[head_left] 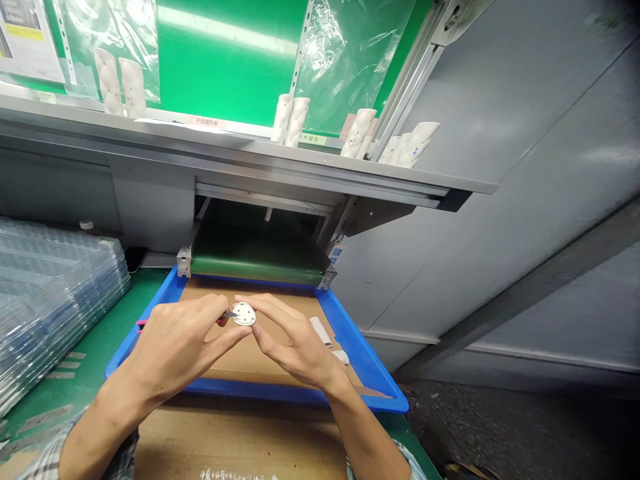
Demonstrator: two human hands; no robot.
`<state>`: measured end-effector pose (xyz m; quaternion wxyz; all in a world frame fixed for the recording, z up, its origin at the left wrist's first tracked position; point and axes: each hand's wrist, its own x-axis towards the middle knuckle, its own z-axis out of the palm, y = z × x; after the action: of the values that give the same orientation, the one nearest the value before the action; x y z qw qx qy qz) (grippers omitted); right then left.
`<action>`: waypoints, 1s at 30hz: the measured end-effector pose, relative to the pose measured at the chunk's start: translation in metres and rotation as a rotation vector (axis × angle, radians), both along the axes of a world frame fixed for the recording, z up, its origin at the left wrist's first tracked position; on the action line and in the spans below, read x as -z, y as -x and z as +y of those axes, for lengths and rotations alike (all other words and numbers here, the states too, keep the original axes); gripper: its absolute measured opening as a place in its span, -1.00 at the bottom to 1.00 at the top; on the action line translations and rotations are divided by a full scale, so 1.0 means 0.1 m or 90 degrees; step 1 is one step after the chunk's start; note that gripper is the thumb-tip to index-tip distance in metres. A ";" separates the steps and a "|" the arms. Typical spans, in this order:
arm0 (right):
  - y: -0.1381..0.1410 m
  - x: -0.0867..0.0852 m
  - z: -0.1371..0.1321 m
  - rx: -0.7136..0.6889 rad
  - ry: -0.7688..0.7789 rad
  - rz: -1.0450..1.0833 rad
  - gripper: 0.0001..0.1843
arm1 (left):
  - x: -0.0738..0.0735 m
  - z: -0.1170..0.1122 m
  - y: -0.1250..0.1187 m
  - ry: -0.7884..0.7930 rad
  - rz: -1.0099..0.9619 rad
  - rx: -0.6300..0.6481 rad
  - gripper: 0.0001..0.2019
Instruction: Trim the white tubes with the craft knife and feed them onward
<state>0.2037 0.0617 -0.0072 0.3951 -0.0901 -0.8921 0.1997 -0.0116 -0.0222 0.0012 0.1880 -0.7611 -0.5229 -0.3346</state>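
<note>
Factory assembly workstation, green conveyor belt (256, 269) at 12 o'clock, blue tray (360, 353) at its end, grey metal shelf (225, 151) with white molded parts (297, 122), stacked clear plastic trays (50, 300) at 9 o'clock

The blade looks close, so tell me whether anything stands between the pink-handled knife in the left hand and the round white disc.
Nothing visible does: the thin metal blade of the pink-handled knife in the left hand reaches the edge of the round white perforated disc, held by the right hand.
</note>
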 end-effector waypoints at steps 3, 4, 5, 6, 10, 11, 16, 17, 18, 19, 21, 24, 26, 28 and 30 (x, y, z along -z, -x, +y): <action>0.00 0.04 0.02 0.033 -0.004 0.031 -0.50 | 0.01 -0.01 -0.02 -0.019 0.005 -0.026 -0.44; 0.00 0.06 0.02 0.045 -0.008 0.034 -0.48 | 0.02 -0.01 -0.02 -0.025 0.007 -0.029 -0.43; 0.00 0.07 0.02 0.056 -0.012 0.032 -0.47 | 0.03 0.00 -0.03 -0.030 0.006 -0.026 -0.42; -0.01 0.08 0.02 0.067 -0.016 0.028 -0.47 | 0.04 0.00 -0.03 -0.032 0.006 -0.021 -0.42; -0.01 0.11 0.02 0.098 -0.046 0.027 -0.56 | 0.06 0.00 -0.06 -0.040 0.008 -0.006 -0.46; -0.01 0.11 0.02 0.102 -0.055 0.030 -0.58 | 0.07 0.00 -0.06 -0.042 0.013 -0.008 -0.47; 0.00 0.11 0.02 0.112 -0.093 0.058 -0.65 | 0.06 -0.01 -0.08 -0.051 0.055 -0.031 -0.44; 0.00 0.11 0.02 0.116 -0.100 0.062 -0.66 | 0.07 0.00 -0.09 -0.053 0.061 -0.036 -0.44; 0.00 0.12 0.02 0.121 -0.106 0.064 -0.67 | 0.07 0.00 -0.09 -0.055 0.066 -0.041 -0.43; 0.01 0.12 0.02 0.129 -0.114 0.066 -0.67 | 0.07 0.00 -0.09 -0.057 0.073 -0.046 -0.43; 0.01 0.13 0.01 0.144 -0.130 0.073 -0.68 | 0.07 0.00 -0.09 -0.065 0.087 -0.055 -0.44; 0.02 0.14 0.00 0.155 -0.149 0.090 -0.69 | 0.07 -0.01 -0.09 -0.070 0.100 -0.057 -0.45; 0.02 0.13 -0.01 0.158 -0.157 0.099 -0.69 | 0.08 -0.02 -0.08 -0.068 0.103 -0.053 -0.46; 0.02 0.12 -0.03 0.167 -0.162 0.097 -0.68 | 0.08 -0.03 -0.08 -0.064 0.105 -0.049 -0.47; 0.01 0.11 -0.04 0.179 -0.168 0.091 -0.66 | 0.08 -0.03 -0.08 -0.060 0.102 -0.048 -0.47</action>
<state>0.2023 0.0578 -0.0186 0.4894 -0.1469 -0.8591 0.0301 -0.0035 -0.0249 -0.0070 0.2771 -0.7558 -0.5180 -0.2892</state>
